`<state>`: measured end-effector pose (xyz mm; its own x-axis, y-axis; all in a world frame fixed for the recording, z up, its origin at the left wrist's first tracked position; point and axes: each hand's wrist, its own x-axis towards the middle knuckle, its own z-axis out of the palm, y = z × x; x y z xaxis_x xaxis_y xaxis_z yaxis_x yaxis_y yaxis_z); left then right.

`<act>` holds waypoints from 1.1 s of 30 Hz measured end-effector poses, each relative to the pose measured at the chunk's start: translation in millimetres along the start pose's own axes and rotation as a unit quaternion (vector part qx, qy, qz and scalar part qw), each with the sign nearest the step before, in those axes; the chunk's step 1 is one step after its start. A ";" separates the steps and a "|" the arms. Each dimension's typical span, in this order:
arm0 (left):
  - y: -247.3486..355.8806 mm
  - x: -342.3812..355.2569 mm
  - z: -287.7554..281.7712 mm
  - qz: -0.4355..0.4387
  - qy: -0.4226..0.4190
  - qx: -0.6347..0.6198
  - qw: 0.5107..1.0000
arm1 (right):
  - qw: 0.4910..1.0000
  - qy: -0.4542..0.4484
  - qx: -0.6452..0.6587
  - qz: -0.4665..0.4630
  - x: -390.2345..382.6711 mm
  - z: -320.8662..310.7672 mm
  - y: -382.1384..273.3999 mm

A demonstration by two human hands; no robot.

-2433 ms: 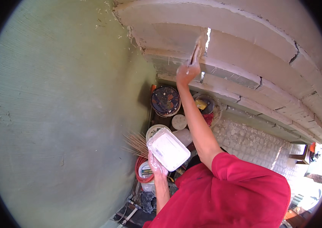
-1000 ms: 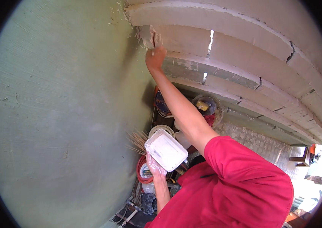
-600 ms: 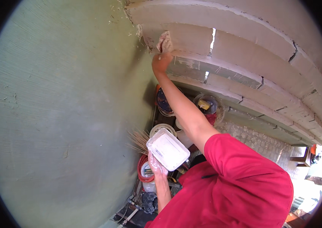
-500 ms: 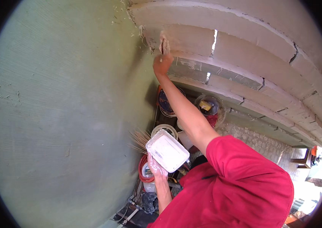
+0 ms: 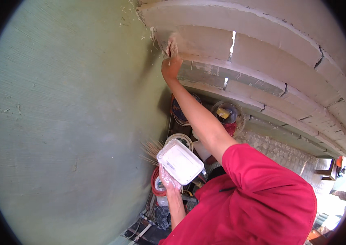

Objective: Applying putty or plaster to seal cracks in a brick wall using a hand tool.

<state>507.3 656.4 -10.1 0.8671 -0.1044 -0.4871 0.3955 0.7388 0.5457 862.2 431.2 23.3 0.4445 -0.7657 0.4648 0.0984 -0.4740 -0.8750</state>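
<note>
My left hand [image 5: 169, 181], smeared with white paste, supports a white rectangular plastic tub [image 5: 180, 161] from below and along its left side. The tub's pale face is turned up; whether that is a lid or the contents I cannot tell. Stretched far up and ahead, my right hand [image 5: 172, 59] touches the pale block wall [image 5: 205, 41] beside the corner with the green wall [image 5: 79, 102]. Its fingers are extended against the surface and coated with whitish paste. Nothing distinct shows in them. Ragged paste marks line the corner just above that hand.
Below my right arm stand a dark blue bucket [image 5: 180, 110] and a clear basin [image 5: 240, 118] holding a yellow sponge [image 5: 223, 113]. Thin sticks [image 5: 151, 150] and a coiled red hose [image 5: 155, 181] sit by the green wall. Bright gaps [image 5: 233, 43] show between some blocks.
My right hand has shifted slightly left along the blocks, nearer the corner. My left hand and the tub keep about the same place.
</note>
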 end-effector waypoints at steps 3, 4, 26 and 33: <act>3.8 -2.6 -4.8 -0.001 0.003 -0.020 1.000 | 0.983 0.082 0.133 -0.097 -17.7 -55.2 -28.7; 3.8 -4.3 -6.8 -0.002 0.009 -0.022 1.000 | 0.981 0.105 0.143 -0.080 -18.2 -86.9 -42.4; -11.6 -2.8 -1.6 -0.007 -0.005 -0.002 1.000 | 0.976 0.174 0.022 0.130 9.8 -139.9 9.0; -7.7 -12.8 -8.3 -0.004 -0.002 -0.010 1.000 | 0.985 0.119 0.033 -0.123 -8.4 -88.0 9.7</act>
<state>490.6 657.6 -13.7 0.8651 -0.1137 -0.4886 0.3969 0.7509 0.5279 781.1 394.8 22.8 0.1791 -0.7146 0.6762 0.2374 -0.6356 -0.7346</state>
